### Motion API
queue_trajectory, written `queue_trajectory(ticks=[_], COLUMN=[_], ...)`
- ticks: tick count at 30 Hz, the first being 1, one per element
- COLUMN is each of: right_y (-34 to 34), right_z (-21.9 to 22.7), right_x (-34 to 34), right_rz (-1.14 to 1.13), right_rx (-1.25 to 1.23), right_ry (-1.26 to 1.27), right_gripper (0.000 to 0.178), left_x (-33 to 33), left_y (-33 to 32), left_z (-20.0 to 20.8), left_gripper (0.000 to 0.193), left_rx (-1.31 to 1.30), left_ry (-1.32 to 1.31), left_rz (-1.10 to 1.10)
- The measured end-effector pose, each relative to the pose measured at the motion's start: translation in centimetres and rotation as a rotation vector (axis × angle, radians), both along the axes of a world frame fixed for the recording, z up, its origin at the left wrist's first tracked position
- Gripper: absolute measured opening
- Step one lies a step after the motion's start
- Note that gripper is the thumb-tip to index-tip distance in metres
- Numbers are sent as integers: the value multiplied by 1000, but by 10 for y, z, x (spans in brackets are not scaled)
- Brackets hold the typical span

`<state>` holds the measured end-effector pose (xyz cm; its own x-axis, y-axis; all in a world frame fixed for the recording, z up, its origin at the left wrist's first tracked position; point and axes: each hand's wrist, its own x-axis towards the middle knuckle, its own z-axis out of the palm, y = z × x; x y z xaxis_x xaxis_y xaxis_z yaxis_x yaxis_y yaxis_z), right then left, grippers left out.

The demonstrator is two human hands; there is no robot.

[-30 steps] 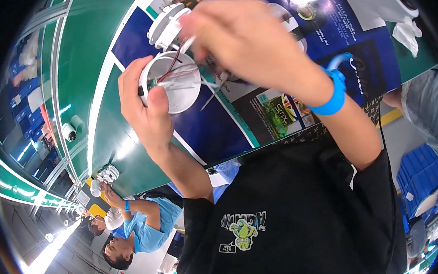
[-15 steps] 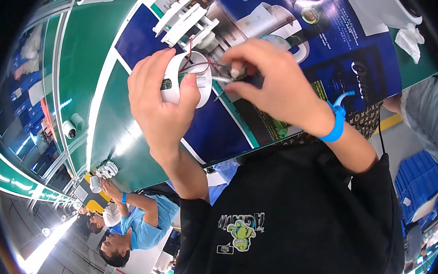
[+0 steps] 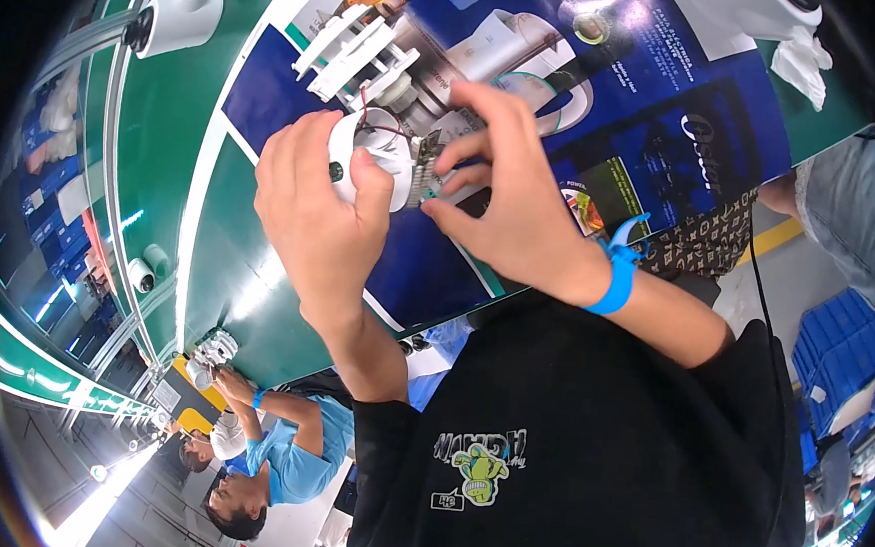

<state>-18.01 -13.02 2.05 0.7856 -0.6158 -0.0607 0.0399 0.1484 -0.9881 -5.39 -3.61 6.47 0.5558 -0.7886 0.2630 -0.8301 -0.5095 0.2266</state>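
L hand (image 3: 316,206) is wrapped round a white plastic cup-shaped housing (image 3: 400,176), thumb over the rim, fingers on the far side, so grip closed on it; its open mouth faces the R hand (image 3: 508,193). Housing is held above the L part of a dark-blue glossy printed poster (image 3: 438,264), which covers much of the green bench (image 3: 232,196) up to its near edge. R hand's fingers are curled, index lifted, w/ thumb & other tips round a small grey ribbed component (image 3: 425,167) at the housing's mouth; can't tell if it's actually pinched. Thin red-brown wires (image 3: 365,99) run from housing to a stack of white plastic discs (image 3: 355,63) lying nr the poster's L edge, just beyond the L fingertips. 1 blue plastic wristband (image 3: 615,284) on R wrist. Crumpled white tissue (image 3: 801,70) sits past the poster's R edge. 1 co-worker in light-blue shirt (image 3: 311,456) is farther L along the bench's near edge, both hands by white parts.
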Motion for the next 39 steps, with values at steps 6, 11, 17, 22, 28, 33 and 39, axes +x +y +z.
queue_trajectory(ticks=[6,11,17,22,28,33,39], right_y=[-6,-10,3,-14,-24,-19,-33], right_z=[-6,5,14,3,9,16,7], right_x=[4,2,9,8,-4,-18,-6], right_rz=[49,236,179,-192,-8,87,274], right_rx=[-136,-3,-150,-619,-756,-407,-272], right_ry=[32,146,288,129,114,167,213], right_gripper=[49,53,58,38,24,15,16], left_x=[-1,0,3,0,0,2,2], left_y=[-1,1,0,-1,1,5,7], left_z=[-2,-3,-9,-11,0,25,15], left_gripper=[34,34,33,33,44,99,93], left_rx=[28,27,2,-2,10,213,186], left_ry=[16,-36,-87,-100,71,168,128], left_rz=[21,17,30,33,87,-138,-111])
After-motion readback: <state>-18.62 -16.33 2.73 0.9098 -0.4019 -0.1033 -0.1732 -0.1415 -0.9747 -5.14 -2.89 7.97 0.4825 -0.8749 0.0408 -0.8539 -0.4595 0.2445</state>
